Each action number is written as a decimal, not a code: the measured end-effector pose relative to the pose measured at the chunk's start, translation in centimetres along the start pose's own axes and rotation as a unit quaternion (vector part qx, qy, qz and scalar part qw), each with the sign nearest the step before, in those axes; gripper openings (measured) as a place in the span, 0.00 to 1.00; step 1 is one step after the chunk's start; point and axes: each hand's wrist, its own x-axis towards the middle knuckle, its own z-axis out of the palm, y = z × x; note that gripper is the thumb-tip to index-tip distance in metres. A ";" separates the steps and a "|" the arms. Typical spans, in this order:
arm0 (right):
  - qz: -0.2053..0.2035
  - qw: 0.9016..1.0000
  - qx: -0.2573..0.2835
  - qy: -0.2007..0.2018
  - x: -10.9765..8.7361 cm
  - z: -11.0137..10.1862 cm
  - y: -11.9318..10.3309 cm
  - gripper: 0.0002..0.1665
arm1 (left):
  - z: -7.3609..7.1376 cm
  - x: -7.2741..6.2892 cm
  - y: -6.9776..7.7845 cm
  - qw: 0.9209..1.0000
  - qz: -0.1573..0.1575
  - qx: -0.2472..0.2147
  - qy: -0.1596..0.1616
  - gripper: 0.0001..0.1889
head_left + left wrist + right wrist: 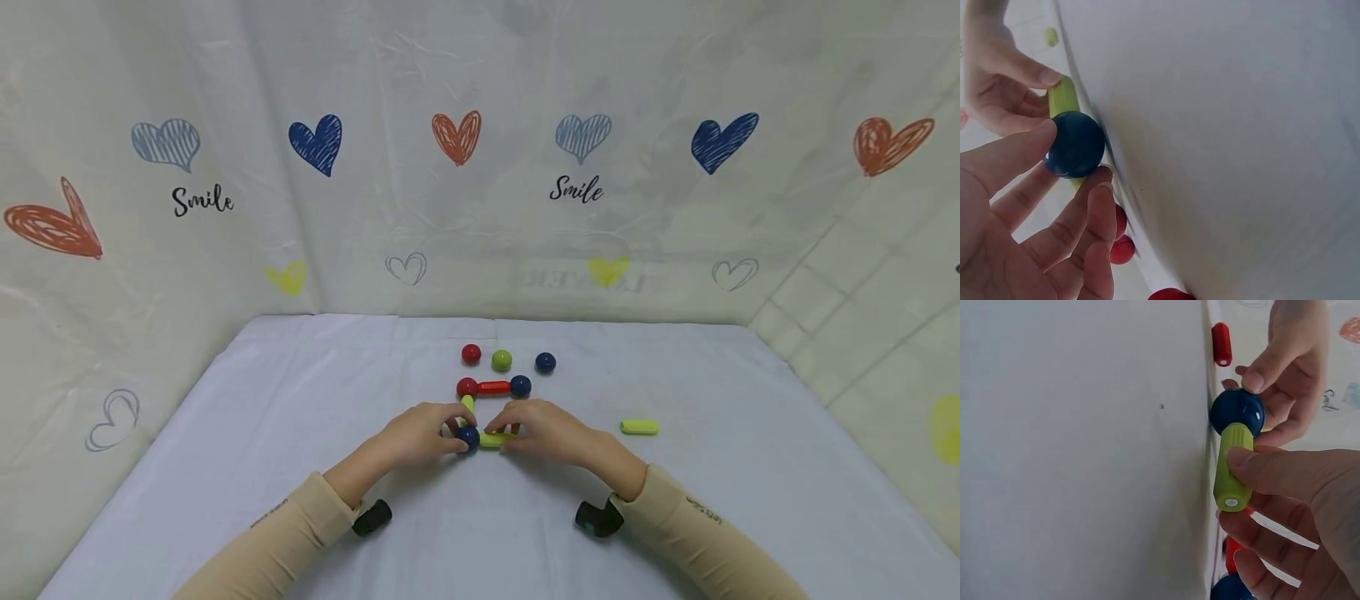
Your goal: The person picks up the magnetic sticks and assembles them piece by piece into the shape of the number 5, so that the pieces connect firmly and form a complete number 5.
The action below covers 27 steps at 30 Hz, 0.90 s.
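Note:
My left hand point(423, 432) pinches a dark blue ball point(1075, 145) between thumb and fingers. The right hand point(551, 432) holds a yellow-green ridged stick point(1233, 472) by thumb and fingers, and one end of it meets that ball. A second yellow-green stick point(468, 404) runs from the held ball's far side toward a red ball point(467, 387). From there a red stick point(493, 387) reaches across to another dark blue ball point(521, 386), the pieces lying in line. A pale round spot marks the held stick's free end in the right wrist view.
Behind these pieces sit a loose red ball point(471, 354), a green ball point(502, 360) and a blue ball point(545, 362). A yellow-green stick point(639, 427) lies off to the right. Another red stick point(1222, 345) appears beyond the left hand. White cloth point(480, 533) covers the table.

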 end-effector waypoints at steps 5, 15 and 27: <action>-0.001 1.000 -0.001 0.003 0.0 0.0 0.0 0.17 | 0.0 0.0 0.0 1.000 0.001 -0.001 0.000 0.14; 0.029 0.998 0.035 0.054 -0.9 -1.7 0.9 0.19 | 0.0 0.1 0.0 1.000 -0.005 -0.004 -0.006 0.14; 0.150 0.970 0.078 0.177 -1.3 -4.7 5.0 0.22 | 0.1 0.3 -0.2 1.000 -0.010 -0.013 -0.012 0.15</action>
